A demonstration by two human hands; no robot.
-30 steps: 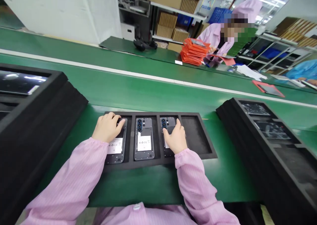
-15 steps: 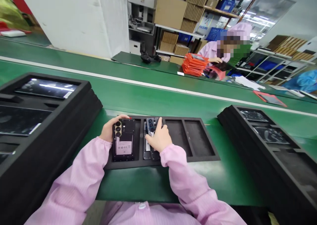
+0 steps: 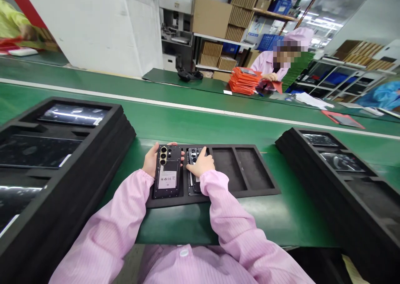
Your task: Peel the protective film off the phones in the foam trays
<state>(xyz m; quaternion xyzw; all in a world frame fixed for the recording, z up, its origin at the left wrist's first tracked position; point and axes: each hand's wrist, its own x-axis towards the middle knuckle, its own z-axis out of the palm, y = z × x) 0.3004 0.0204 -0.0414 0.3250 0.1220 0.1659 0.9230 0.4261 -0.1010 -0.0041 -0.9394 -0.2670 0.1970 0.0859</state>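
Head view: the foam tray [image 3: 250, 190] lies on the green bench [image 3: 290, 217], its two right slots bare, hemmed by black tray stacks left [image 3: 62, 184] and right [image 3: 343, 180]. The left hand [image 3: 150, 160] grips the dark phone [image 3: 168, 171] by its edges in the leftmost slot, long axis near-to-far, cameras far. The right hand [image 3: 203, 165], fingers together, presses the second phone [image 3: 193, 167]. Beyond the conveyor [image 3: 187, 121], a co-worker [image 3: 275, 65] handles orange sleeves [image 3: 245, 80].

A foam tray [image 3: 250, 190] lies between two tray stacks [image 3: 62, 184], apparently holding two phones [image 3: 168, 173] in its left compartments.
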